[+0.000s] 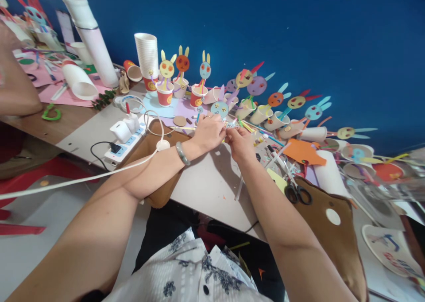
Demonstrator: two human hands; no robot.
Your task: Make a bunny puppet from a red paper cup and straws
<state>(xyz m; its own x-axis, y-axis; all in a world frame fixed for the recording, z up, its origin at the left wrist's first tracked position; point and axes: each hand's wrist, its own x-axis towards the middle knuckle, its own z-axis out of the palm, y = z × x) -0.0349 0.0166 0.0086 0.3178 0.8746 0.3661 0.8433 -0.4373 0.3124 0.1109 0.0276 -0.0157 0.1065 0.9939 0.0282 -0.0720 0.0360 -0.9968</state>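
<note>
My left hand [209, 133], with a bangle on the wrist, is closed at the middle of the table, its fingertips beside those of my right hand [239, 142]. The right hand pinches a small pale paper piece with lettering [230, 125] between thumb and finger. What the left fingers hold is hidden. Just beyond the hands stands a light blue round paper face [219, 109] with purple ears. Left of it lies a purple sheet [186, 109] under a paper cup [198, 96] that holds a blue rabbit figure [205, 70].
A power strip [129, 140] with plugs and a white cable lies left of my hands. Rabbit figures in cups line the wall. Scissors [298, 194] and a brown bag [332, 235] are at right. Another person's arm [18, 87] rests far left.
</note>
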